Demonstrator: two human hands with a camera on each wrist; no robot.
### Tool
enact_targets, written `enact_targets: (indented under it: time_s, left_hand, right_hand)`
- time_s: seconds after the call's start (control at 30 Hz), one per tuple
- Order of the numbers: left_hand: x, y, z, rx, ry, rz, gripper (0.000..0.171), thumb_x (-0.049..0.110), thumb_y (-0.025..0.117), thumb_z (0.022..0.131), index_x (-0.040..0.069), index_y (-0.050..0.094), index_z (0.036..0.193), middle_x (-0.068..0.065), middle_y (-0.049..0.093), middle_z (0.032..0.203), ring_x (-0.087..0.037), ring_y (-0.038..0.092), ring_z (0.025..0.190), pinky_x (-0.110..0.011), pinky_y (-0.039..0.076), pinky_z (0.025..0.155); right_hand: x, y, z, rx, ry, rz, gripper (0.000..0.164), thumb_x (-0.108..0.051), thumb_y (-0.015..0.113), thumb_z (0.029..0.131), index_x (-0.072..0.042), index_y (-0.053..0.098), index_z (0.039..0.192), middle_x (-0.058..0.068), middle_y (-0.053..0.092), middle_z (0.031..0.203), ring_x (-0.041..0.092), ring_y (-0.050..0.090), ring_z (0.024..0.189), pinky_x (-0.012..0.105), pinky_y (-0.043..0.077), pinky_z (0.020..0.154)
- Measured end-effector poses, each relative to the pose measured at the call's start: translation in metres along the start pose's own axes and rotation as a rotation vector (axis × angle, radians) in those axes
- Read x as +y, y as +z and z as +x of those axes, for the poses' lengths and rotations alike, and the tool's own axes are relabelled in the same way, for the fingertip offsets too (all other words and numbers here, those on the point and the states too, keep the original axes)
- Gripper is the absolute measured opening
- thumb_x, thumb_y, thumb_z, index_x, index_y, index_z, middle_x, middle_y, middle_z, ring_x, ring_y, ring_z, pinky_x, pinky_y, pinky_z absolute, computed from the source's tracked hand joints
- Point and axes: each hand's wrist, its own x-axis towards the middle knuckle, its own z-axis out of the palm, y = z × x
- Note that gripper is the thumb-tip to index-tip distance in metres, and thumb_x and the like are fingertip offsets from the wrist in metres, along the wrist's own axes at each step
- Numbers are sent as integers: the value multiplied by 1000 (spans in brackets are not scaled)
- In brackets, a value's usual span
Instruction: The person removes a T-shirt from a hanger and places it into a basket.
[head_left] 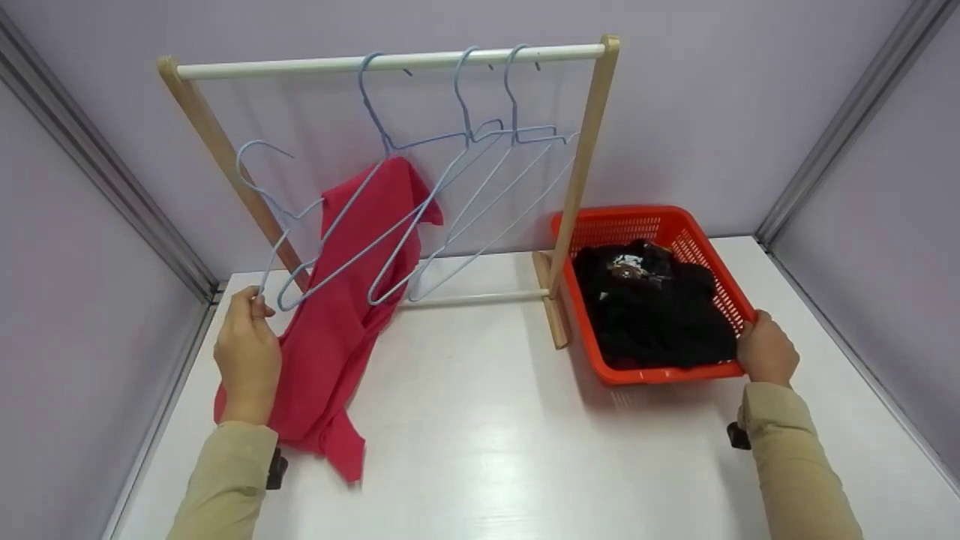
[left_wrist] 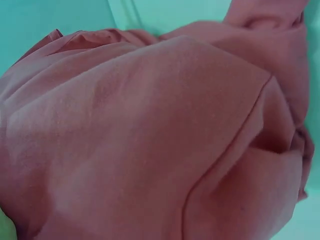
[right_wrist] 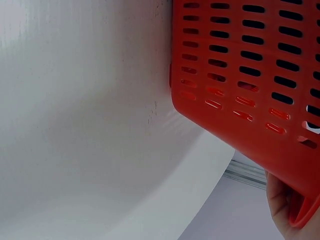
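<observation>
My left hand [head_left: 247, 352] pinches the lower left end of a light blue clothes hanger [head_left: 264, 196], whose hook stands free below the rail. A red garment [head_left: 341, 322] is draped over that hanger's right side and trails down onto the table. Close up in the left wrist view, the cloth [left_wrist: 140, 130] fills most of the picture. At the right, my right hand [head_left: 766, 349] grips the near right corner of a red plastic basket [head_left: 637, 375]. Its fingers curl under the basket rim [right_wrist: 304, 212] in the right wrist view. Dark clothes [head_left: 660, 315] lie inside.
A clothes rack with wooden posts [head_left: 589, 157] and a white rail [head_left: 300, 69] stands at the back. Three light blue hangers [head_left: 457, 180] hang from it, overlapping the red garment. Pale walls [head_left: 862, 150] enclose the white table [head_left: 465, 420].
</observation>
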Motion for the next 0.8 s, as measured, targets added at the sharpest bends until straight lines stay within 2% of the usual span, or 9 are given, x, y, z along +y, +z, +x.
enact_targets:
  time_s: [0.23,0.33,0.47,0.57,0.63,0.8]
  left_hand:
    - [0,14,-17,-40,-29,-41,20,7,44,99,-7,54,110,-22,62,89,-34,57,79,-47,48,75]
    - [1,19,-22,-46,-35,-59,16,4,45,98,-8,54,104,-23,62,88,-34,58,80,-46,48,76]
    - [3,25,-29,-75,-55,-58,16,6,45,98,-8,54,98,-22,62,89,-32,58,78,-43,47,72]
    - [4,29,-33,-114,-83,-55,18,7,45,99,-9,53,102,-23,62,92,-31,56,77,-42,46,71]
    - [4,32,-37,-134,-98,-65,18,6,45,99,-9,53,106,-23,63,93,-32,57,80,-43,50,75]
    - [4,38,-44,-139,-76,-115,15,4,48,97,-6,55,107,-21,63,90,-31,60,83,-44,52,82]
  right_hand:
    - [-1,1,-1,16,-6,4,42,-16,30,99,11,39,130,39,51,118,54,54,104,61,45,81]
    - [-2,0,-1,14,-7,3,42,-16,30,99,11,39,130,39,51,118,55,53,104,61,44,82]
    - [0,-1,0,-1,0,1,42,-16,30,100,11,38,131,39,51,119,54,53,104,61,44,81]
    - [1,-1,1,-17,8,5,42,-16,30,100,11,36,132,39,50,119,54,53,104,60,44,81]
    - [1,-1,1,-28,15,11,43,-16,29,100,11,35,133,38,49,120,54,52,104,60,44,81]
    - [0,0,0,-15,8,0,43,-16,30,100,11,36,133,39,50,120,55,52,106,61,44,82]
